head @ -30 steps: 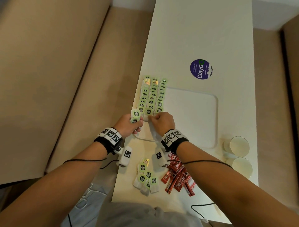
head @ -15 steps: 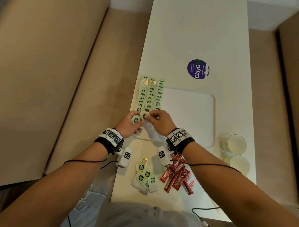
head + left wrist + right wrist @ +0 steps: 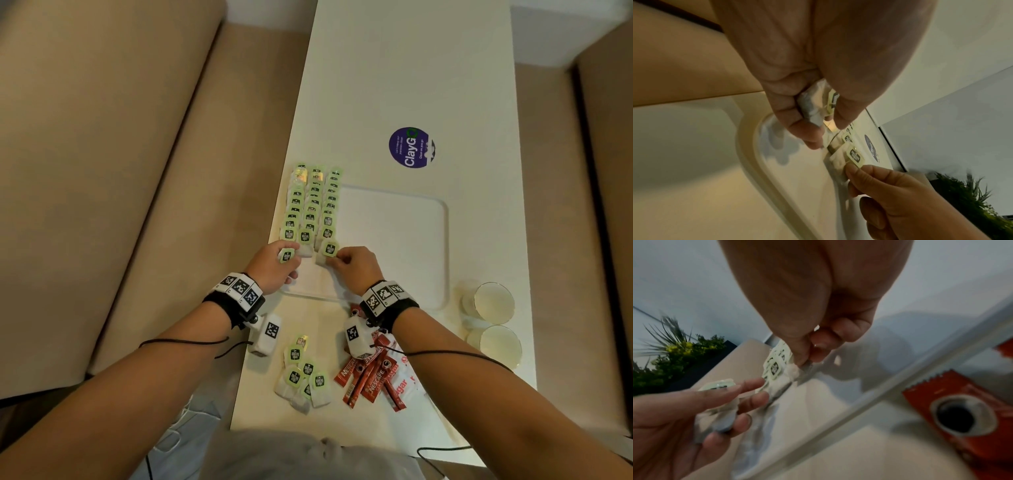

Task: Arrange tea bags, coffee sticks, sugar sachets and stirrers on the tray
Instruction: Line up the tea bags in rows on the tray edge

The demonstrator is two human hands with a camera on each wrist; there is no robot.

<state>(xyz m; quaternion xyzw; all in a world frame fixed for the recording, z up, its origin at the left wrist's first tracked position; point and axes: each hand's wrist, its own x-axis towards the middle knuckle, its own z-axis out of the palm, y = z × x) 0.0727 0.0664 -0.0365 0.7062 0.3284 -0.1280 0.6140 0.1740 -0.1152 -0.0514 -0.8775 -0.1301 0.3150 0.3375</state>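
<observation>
Three rows of green-tagged tea bags [image 3: 311,202] lie along the left side of the white tray [image 3: 404,240]. My left hand [image 3: 274,265] holds one tea bag [image 3: 286,255] [image 3: 813,105] [image 3: 719,405] between its fingers at the near end of the left row. My right hand [image 3: 352,267] pinches another tea bag [image 3: 329,249] [image 3: 853,156] [image 3: 777,368] at the near end of the right row, low on the tray. Loose tea bags [image 3: 305,377] and red coffee sticks [image 3: 370,377] lie on the table near me, with white sugar sachets [image 3: 404,373] under the sticks.
Two paper cups [image 3: 493,303] stand at the table's right edge beside the tray. A round purple sticker [image 3: 411,148] is on the table beyond the tray. Beige upholstery [image 3: 120,171] runs along the left of the narrow white table [image 3: 411,68].
My right hand has moved a little right and laid its tea bag at the near end of the right row. The left hand still holds its bag, shifted slightly toward the left row.
</observation>
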